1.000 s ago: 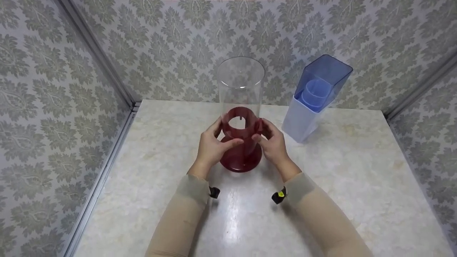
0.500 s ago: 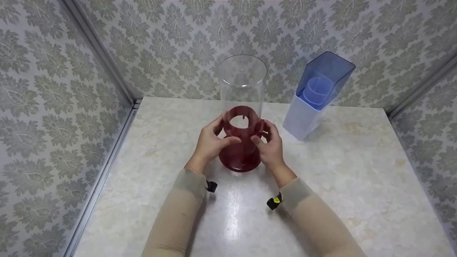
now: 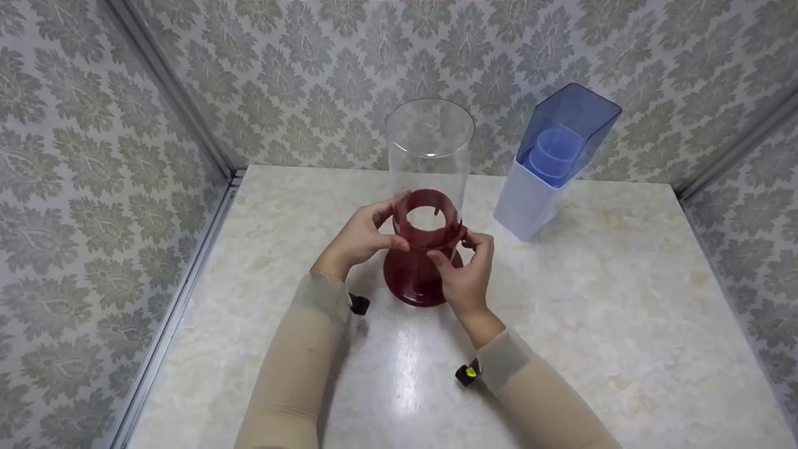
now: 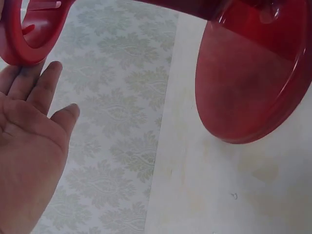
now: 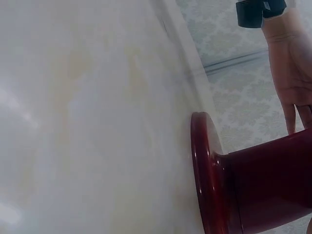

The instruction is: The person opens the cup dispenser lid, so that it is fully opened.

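Note:
A tall clear cylinder (image 3: 431, 171) open at the top, with a red ring collar (image 3: 430, 237) at its lower end, stands over a red pedestal (image 3: 416, 293) with a broad round foot. My left hand (image 3: 360, 238) holds the collar's left side, thumb in front. On the right, my right hand (image 3: 466, 279) grips the collar near a small red tab, thumb in front and fingers partly hidden. In the left wrist view, the left hand's fingers (image 4: 41, 87) reach behind the ring. The right wrist view shows the red column (image 5: 273, 183) and my left hand beyond it.
A white square container (image 3: 523, 199) with a translucent blue upper part (image 3: 570, 112) stands at the back right. A blue cylinder sits inside it. Patterned walls (image 3: 374, 75) enclose the marbled table (image 3: 592, 312) at the back and sides.
The clear cylinder and collar have turned clockwise as seen from above and shifted slightly right. My left hand has moved a little away from me and my right hand closer to me.

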`<act>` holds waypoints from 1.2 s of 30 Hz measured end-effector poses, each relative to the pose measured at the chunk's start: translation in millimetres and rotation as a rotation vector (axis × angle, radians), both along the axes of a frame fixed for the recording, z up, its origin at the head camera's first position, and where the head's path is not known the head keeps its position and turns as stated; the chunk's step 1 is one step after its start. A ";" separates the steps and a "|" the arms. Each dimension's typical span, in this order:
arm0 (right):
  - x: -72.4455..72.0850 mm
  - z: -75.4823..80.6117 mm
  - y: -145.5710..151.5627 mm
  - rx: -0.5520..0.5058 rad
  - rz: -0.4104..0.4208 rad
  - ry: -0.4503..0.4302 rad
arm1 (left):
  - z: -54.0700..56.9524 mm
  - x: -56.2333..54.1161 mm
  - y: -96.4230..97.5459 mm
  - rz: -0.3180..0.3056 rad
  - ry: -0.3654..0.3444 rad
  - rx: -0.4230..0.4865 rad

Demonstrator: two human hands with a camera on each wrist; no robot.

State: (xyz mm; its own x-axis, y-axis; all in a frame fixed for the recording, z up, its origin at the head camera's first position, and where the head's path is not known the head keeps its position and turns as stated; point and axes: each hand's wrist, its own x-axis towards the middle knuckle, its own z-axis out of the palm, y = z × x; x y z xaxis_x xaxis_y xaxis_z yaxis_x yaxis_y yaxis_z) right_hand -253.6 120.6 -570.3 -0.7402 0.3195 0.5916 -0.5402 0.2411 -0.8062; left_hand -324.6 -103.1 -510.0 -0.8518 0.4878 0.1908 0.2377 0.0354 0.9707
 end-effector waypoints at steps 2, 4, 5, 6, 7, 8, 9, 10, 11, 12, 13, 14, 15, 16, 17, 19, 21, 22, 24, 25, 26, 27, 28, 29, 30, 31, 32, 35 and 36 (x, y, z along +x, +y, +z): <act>-0.7 -0.8 0.9 0.005 -0.005 0.008 | -0.2 1.7 0.7 0.006 0.000 -0.005; -0.2 -1.6 2.2 0.000 0.016 -0.010 | -3.4 7.2 1.3 0.041 0.001 -0.005; 0.7 -1.8 3.1 -0.009 0.036 -0.026 | -5.8 11.4 1.8 0.067 0.008 -0.006; 1.7 -2.4 4.4 -0.025 0.061 -0.044 | -8.7 16.3 2.4 0.098 0.017 -0.006; 2.4 -3.1 6.4 -0.047 0.094 -0.069 | -11.8 21.6 3.1 0.134 0.029 -0.006; 2.5 -3.6 9.1 -0.076 0.138 -0.090 | -15.1 27.2 3.8 0.177 0.038 -0.007; 1.8 -3.9 12.5 -0.103 0.184 -0.107 | -18.1 32.6 5.0 0.218 0.050 -0.003; 0.3 -3.3 16.7 -0.131 0.232 -0.120 | -20.4 37.7 6.6 0.256 0.062 0.001; -2.7 -2.4 22.1 -0.151 0.278 -0.128 | -21.8 42.4 9.0 0.296 0.079 0.012; -6.9 -0.5 28.3 -0.163 0.324 -0.132 | -22.4 46.8 11.9 0.334 0.096 0.022; -12.0 2.6 35.1 -0.164 0.370 -0.139 | -22.2 51.1 15.5 0.373 0.112 0.034; -17.7 6.8 42.5 -0.156 0.421 -0.142 | -21.0 55.6 19.8 0.408 0.125 0.043; -23.8 12.0 50.0 -0.138 0.471 -0.152 | -19.1 60.1 24.9 0.441 0.137 0.046; -30.5 17.8 57.8 -0.118 0.527 -0.167 | -16.8 64.8 30.6 0.475 0.140 0.043; -37.6 24.1 65.2 -0.098 0.591 -0.191 | -14.0 69.5 36.9 0.509 0.143 0.032; -51.3 38.1 77.6 -0.059 0.738 -0.248 | -9.0 77.5 50.0 0.566 0.133 0.003; -63.6 51.9 85.7 -0.036 0.896 -0.314 | -4.8 83.1 62.6 0.628 0.123 -0.021; -68.7 58.0 87.9 -0.030 0.972 -0.343 | -3.7 84.8 67.9 0.658 0.124 -0.024; -77.9 65.0 90.1 -0.005 1.075 -0.397 | -2.9 86.8 76.9 0.710 0.129 -0.025; -81.2 67.0 90.5 0.021 1.099 -0.413 | -3.1 87.4 80.3 0.733 0.134 -0.022; -83.5 67.7 90.9 0.038 1.111 -0.430 | -3.5 88.2 83.0 0.753 0.142 -0.022; -85.2 67.6 91.0 0.061 1.106 -0.440 | -4.2 88.8 84.8 0.766 0.153 -0.023; -86.3 66.5 91.2 0.090 1.089 -0.442 | -5.4 89.3 86.1 0.777 0.163 -0.029; -86.9 64.8 91.3 0.118 1.062 -0.443 | -6.4 90.0 86.7 0.784 0.172 -0.035; -86.6 64.1 91.0 0.140 1.037 -0.440 | -7.5 90.2 86.9 0.791 0.185 -0.038; -86.1 63.3 90.7 0.147 1.015 -0.436 | -8.4 90.2 86.6 0.796 0.202 -0.041; -85.4 62.6 90.2 0.152 0.992 -0.434 | -9.3 89.9 86.1 0.798 0.218 -0.045; -82.5 60.0 88.0 0.144 0.954 -0.426 | -11.8 88.6 84.0 0.799 0.249 -0.050; -81.5 58.7 87.1 0.137 0.949 -0.425 | -12.4 88.4 83.1 0.799 0.254 -0.050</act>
